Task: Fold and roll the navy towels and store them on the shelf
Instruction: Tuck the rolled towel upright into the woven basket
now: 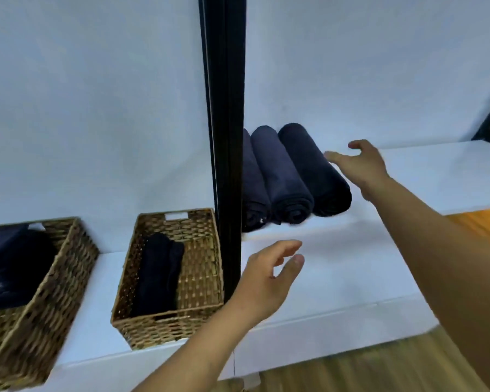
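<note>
Mid-frame we see rolled navy towels (283, 176) on the shelf (436, 171); right hand (361, 166) (fingers spread) just beside them, left hand (268, 277) below, slack and empty.

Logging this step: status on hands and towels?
Left hand and right hand open, empty. Right hand by rightmost rolled towel, three rolled on shelf. Nothing in the way.

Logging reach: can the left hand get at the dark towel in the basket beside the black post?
Probably yes: the left hand hovers open just right of the basket, the dark towel lies uncovered inside, and the black post seems behind the hand.
</note>
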`<state>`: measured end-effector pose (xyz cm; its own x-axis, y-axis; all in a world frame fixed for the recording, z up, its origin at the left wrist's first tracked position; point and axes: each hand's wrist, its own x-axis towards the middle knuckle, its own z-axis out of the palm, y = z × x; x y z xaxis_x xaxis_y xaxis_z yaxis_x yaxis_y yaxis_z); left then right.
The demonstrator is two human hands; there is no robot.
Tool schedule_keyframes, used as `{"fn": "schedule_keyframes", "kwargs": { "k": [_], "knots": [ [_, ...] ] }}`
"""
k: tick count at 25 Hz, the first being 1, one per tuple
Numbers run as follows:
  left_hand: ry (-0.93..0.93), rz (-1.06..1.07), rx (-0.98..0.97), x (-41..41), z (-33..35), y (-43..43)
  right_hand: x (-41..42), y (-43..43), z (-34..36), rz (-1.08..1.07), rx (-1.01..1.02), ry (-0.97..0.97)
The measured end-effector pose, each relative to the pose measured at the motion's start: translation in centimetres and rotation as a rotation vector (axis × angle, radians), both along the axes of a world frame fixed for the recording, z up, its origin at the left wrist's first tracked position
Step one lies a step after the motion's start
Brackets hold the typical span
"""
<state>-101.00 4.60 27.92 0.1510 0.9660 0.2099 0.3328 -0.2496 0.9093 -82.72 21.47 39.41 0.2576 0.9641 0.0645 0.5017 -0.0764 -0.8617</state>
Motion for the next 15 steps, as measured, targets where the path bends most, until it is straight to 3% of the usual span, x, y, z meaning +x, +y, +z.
{"fn": "schedule_keyframes", "kwargs": {
  "k": [2, 3, 8, 12, 15],
  "knots": [
    [-0.043, 0.018, -0.041, 1.3, 0.8, 1.2, 0.0, 2.4, -2.6, 0.116, -0.320, 0.078],
    [-0.068, 0.027, -0.072, 1.8, 0.9, 1.6, 0.0, 2.6, -3.6, 0.150, -0.381, 0.094],
    [-0.256, 0.067, -0.302, 4.2, 0.6, 4.6, 2.5, -2.5, -4.2, 0.172, -0.295, 0.040],
    [-0.506, -0.042, -0.576, 7.6, 1.2, 5.6, 4.4, -12.7, -6.7, 0.197, -0.223, 0.142],
    [-0.613, -0.138, -0.736, 7.0, -1.3, 2.6, 3.4, -20.9, -9.4, 0.239, -0.316, 0.167]
  ]
}}
